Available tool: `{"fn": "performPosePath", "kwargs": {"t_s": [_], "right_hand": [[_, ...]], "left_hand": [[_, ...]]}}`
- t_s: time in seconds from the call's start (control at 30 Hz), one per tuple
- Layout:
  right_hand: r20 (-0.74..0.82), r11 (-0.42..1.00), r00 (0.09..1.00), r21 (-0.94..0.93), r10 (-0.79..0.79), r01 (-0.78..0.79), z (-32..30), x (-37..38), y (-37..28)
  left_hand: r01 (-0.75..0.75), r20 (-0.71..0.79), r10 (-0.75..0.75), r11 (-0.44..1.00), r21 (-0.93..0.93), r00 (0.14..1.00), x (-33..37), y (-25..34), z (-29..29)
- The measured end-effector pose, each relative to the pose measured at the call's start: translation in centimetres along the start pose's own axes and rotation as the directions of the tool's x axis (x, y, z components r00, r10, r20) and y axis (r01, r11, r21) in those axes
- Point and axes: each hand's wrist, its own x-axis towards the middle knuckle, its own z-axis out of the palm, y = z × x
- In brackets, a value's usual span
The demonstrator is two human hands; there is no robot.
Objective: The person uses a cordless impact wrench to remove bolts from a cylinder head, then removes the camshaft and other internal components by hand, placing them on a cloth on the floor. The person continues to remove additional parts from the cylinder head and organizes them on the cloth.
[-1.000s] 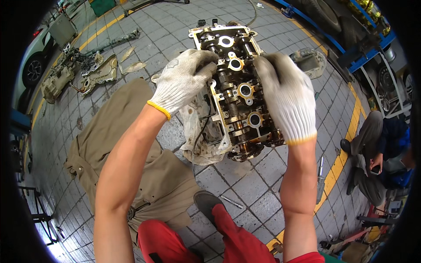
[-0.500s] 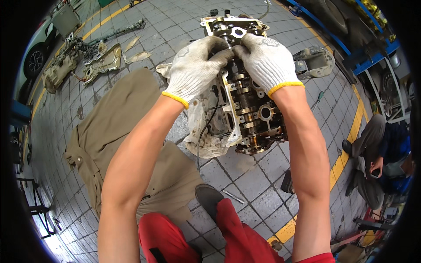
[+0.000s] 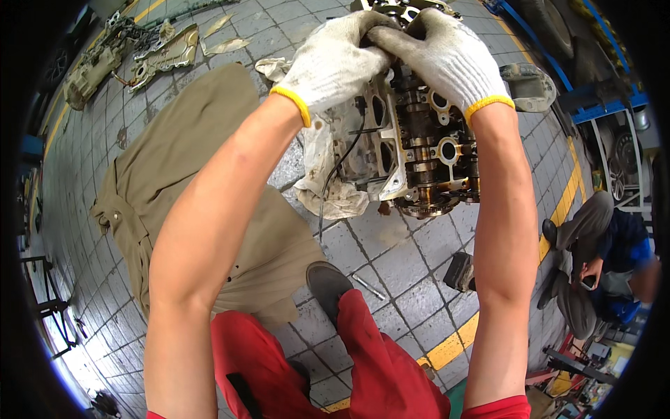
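Note:
A bare metal engine cylinder head (image 3: 419, 146) with round bores and a sprocket at its near end stands on the tiled floor. Both my hands wear white knit gloves with yellow cuffs. My left hand (image 3: 333, 61) and my right hand (image 3: 438, 54) meet over the far end of the cylinder head, fingers curled together on a part there. What they grip is hidden under the gloves. A dirty white rag (image 3: 322, 167) hangs against the left side of the cylinder head.
A tan garment (image 3: 181, 181) lies spread on the floor at left. Metal engine parts (image 3: 132, 56) lie at far left. A small bolt (image 3: 368, 286) and a dark block (image 3: 460, 271) rest near my shoe. A crouching person (image 3: 600, 265) is at right, beside a yellow floor line.
Both hands slid from the sides of the cylinder head up to its far end and came together there. The view shifted closer over the engine.

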Motion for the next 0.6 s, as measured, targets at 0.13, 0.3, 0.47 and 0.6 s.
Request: {"fn": "performPosePath", "kwargs": {"t_s": [0.13, 0.3, 0.47, 0.6], "right_hand": [[-0.062, 0.988, 0.994, -0.132, -0.087, 0.078, -0.3, -1.2, -1.1], [-0.064, 0.961, 0.965, -0.128, -0.254, 0.244, 0.9, 0.1, 0.1], [-0.119, 0.909, 0.951, -0.348, -0.287, 0.231, 2.0, 0.4, 1.0], [-0.108, 0.917, 0.966, -0.355, -0.235, 0.183, 2.2, 0.8, 1.1]], "left_hand": [[0.038, 0.133, 0.003, 0.951, -0.308, 0.991, -0.3, -0.6, -0.6], [-0.140, 0.090, 0.183, 0.922, -0.361, 0.979, -0.6, -1.1, -0.5], [-0.004, -0.183, 0.014, 0.999, 0.051, 0.983, -5.7, -1.4, -2.3], [0.291, -0.190, -0.287, 0.957, -0.008, 0.939, -17.0, -2.9, -6.5]]}}
